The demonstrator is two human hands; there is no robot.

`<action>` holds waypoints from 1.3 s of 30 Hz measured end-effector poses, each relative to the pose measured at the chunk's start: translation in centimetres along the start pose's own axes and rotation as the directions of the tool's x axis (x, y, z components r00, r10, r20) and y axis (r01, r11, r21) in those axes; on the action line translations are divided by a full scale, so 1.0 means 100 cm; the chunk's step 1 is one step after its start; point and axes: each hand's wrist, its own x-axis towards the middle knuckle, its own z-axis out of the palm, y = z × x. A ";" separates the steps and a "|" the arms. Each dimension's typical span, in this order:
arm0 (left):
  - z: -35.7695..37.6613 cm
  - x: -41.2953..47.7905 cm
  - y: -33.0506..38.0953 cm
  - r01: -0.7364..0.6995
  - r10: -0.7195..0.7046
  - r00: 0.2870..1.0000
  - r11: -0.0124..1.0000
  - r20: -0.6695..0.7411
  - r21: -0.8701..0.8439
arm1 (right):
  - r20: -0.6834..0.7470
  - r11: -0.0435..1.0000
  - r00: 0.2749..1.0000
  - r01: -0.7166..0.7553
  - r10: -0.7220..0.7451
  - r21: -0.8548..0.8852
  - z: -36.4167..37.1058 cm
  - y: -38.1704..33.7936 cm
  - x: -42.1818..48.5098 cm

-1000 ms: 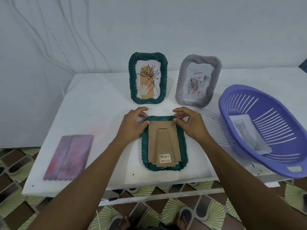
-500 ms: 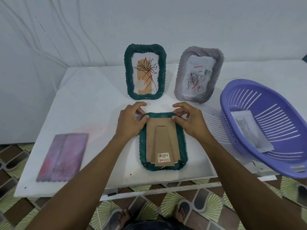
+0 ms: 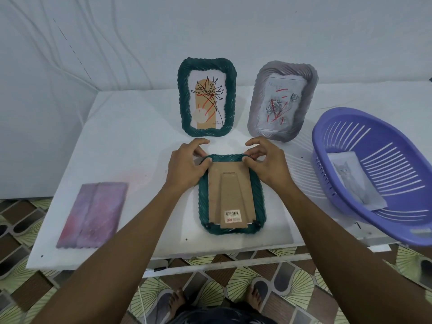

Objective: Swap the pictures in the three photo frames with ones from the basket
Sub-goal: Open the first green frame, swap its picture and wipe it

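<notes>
A green rope-edged frame point(image 3: 258, 202) lies face down in front of me, its brown cardboard back point(image 3: 230, 192) with a barcode sticker facing up. My left hand point(image 3: 187, 167) pinches the frame's far left corner, fingers curled on the rim. My right hand point(image 3: 268, 164) pinches the far right corner, thumb on the cardboard's top edge. Behind stand a second green frame point(image 3: 207, 97) with a flower drawing and a grey frame point(image 3: 281, 101) with a rose picture. The purple basket point(image 3: 383, 127) at right holds a cat picture point(image 3: 353, 181).
A pink and purple picture point(image 3: 92, 215) lies flat at the table's front left corner. The white table point(image 3: 131, 141) meets a white wall behind. The basket overhangs the table's right front edge. Patterned floor tiles and my feet show below.
Both hands stay at the top corners of the face-down frame; their fingers have curled more tightly over the rim. The camera has shifted slightly.
</notes>
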 end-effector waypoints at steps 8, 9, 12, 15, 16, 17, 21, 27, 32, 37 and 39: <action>-0.010 -0.014 0.002 0.004 -0.001 1.000 0.996 0.024 -0.094 | 0.011 0.999 1.000 0.012 -0.012 0.053 -0.013 -0.001 -0.020; -0.014 -0.022 0.001 -0.014 0.017 0.999 0.996 0.035 -0.092 | 0.012 0.999 0.999 0.035 -0.036 0.032 -0.017 0.002 -0.028; -0.024 -0.057 -0.006 -0.114 0.122 0.985 0.991 0.125 -0.069 | 0.063 0.989 0.989 0.139 -0.136 -0.053 -0.027 0.010 -0.054; -0.032 -0.095 -0.007 -0.152 0.157 0.964 0.988 0.213 -0.039 | 0.114 0.971 0.972 0.215 -0.203 -0.105 -0.032 0.016 -0.079; -0.034 -0.105 -0.005 -0.166 0.168 0.958 0.986 0.232 -0.028 | 0.129 0.966 0.967 0.235 -0.220 -0.111 -0.034 0.017 -0.086; -0.035 -0.113 -0.005 -0.184 0.181 0.952 0.983 0.245 -0.014 | 0.149 0.961 0.961 0.250 -0.232 -0.116 -0.036 0.017 -0.092; -0.035 -0.131 -0.003 -0.249 0.240 0.936 0.969 0.258 0.002 | 0.252 0.935 0.930 0.314 -0.268 -0.163 -0.043 0.016 -0.112; -0.031 -0.130 -0.006 -0.288 0.287 0.929 0.957 0.234 -0.028 | 0.281 0.918 0.916 0.346 -0.286 -0.195 -0.041 0.015 -0.121; -0.030 -0.129 -0.008 -0.308 0.313 0.921 0.950 0.231 -0.060 | 0.304 0.916 0.910 0.348 -0.280 -0.199 -0.041 0.015 -0.123; -0.030 -0.126 -0.008 -0.307 0.311 0.915 0.950 0.257 -0.056 | 0.322 0.925 0.910 0.332 -0.262 -0.185 -0.042 0.014 -0.122; -0.030 -0.125 -0.008 -0.318 0.319 0.907 0.947 0.274 -0.050 | 0.334 0.927 0.908 0.326 -0.252 -0.184 -0.042 0.012 -0.121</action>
